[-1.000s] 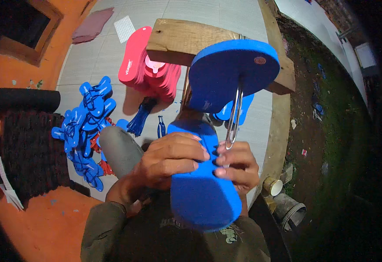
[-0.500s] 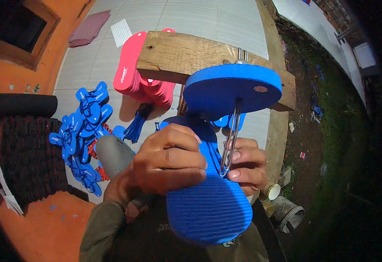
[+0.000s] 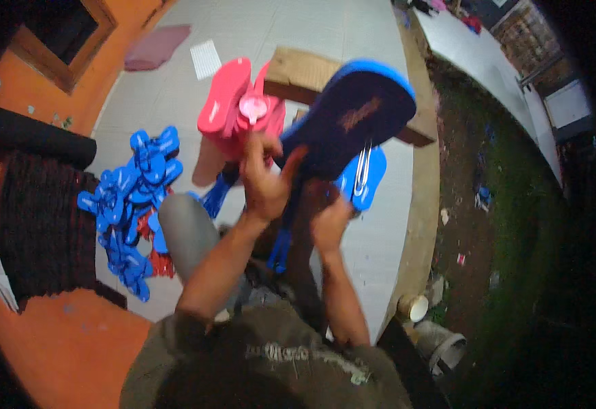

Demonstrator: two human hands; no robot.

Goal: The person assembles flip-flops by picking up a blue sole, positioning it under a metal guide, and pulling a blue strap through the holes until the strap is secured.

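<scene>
Grip at the sole: left hand (image 3: 266,185) with thumb and fingers parted at its near end, right hand (image 3: 332,221) curled below; blur hides whether either pinches

The sole (image 3: 352,102), tilted and raised in front of the block (image 3: 301,73), turns a shaded, faintly printed face to the view; the metal loop (image 3: 364,170) shows at its lower edge, whether through it or beside it being unclear. The step in hand appears to be handling the sole at the loop; the next move would call for a sure left hold and a right hand placed clear of the loop's end. Between the forearms hangs a forked blue strip (image 3: 281,247), its kind uncertain; beyond lie a lower sole (image 3: 377,170), pink soles (image 3: 221,105) and, to the left, heaped sandals (image 3: 117,198)
</scene>
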